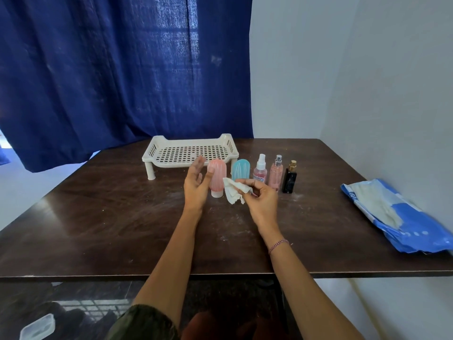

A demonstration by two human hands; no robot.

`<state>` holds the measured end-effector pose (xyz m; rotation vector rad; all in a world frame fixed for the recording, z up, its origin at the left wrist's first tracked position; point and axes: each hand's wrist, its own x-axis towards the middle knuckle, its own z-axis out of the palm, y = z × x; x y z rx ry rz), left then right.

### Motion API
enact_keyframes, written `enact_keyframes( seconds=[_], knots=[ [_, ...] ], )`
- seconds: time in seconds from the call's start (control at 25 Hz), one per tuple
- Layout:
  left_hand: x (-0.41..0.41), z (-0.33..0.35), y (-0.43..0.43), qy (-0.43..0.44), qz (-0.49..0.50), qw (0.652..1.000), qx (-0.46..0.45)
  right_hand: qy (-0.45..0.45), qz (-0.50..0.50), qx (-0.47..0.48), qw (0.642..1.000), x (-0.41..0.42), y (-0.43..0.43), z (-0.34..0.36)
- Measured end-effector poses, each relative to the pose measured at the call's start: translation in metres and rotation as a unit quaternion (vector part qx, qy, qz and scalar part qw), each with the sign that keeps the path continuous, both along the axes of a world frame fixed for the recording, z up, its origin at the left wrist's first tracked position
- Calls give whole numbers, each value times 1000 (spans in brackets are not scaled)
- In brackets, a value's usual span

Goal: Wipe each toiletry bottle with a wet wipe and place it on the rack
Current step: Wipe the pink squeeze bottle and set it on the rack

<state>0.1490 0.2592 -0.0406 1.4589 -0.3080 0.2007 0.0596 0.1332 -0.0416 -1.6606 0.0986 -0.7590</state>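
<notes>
On the dark table [98,217], the left hand [196,185] spreads open beside the pink bottle [217,177], just left of the right hand [259,197] pinching a wet wipe [232,192].

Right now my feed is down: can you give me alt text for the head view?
The right hand pinches a crumpled wet wipe while the open left hand reaches around a pink travel bottle standing on the dark table. Four more bottles stand to its right, in front of an empty white rack.

Five bottles [259,174] stand in a row right of the rack [190,152]; wipe pack [397,214] far right
</notes>
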Motion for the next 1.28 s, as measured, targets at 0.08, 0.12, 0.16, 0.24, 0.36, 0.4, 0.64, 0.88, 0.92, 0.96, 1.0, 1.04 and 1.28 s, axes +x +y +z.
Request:
enact_keyframes(
  seconds=[0.08, 0.12, 0.16, 0.24, 0.36, 0.4, 0.64, 0.88, 0.92, 0.96, 1.0, 1.04, 1.28],
  knots=[
    [3, -2, -3, 3, -19, 1000, -1, 0, -5, -10, 1000, 1, 0, 0],
    [4, -2, -4, 2, -21, 1000, -6, 3, -8, -14, 1000, 2, -1, -1],
    [5, -2, -5, 1, -19, 1000, -8, 5, -10, -15, 1000, 2, -1, -1],
    [4, -2, -5, 1, -7, 1000, 2, 6, -14, -17, 1000, 2, -1, -1],
    [2, -4, -3, -12, 20, 1000, 8, 2, -15, -16, 1000, 0, -1, 0],
    [0, -4, -2, -18, 23, 1000, 6, 2, -15, -14, 1000, -1, -1, 1],
    [-22, -2, 5, -37, 28, 999, -9, -6, -28, -18, 999, -6, 2, 3],
    [-40, -4, 8, -52, 20, 998, 33, -18, -45, -9, 999, -9, 1, 6],
    [-39, -5, 8, -54, 22, 998, 39, -23, -45, -11, 999, -9, 1, 6],
    [-39, -5, 8, -61, 26, 997, 46, -29, -48, -14, 998, -9, 1, 6],
    [-39, -5, 8, -78, 30, 995, 55, -38, -54, -19, 998, -9, 1, 6],
    [-39, -5, 8, -100, 32, 992, 65, -47, -61, -24, 997, -8, 1, 6],
    [-41, -3, 8, -173, 39, 980, 88, -87, -105, 3, 991, -6, -2, 7]
  ],
)
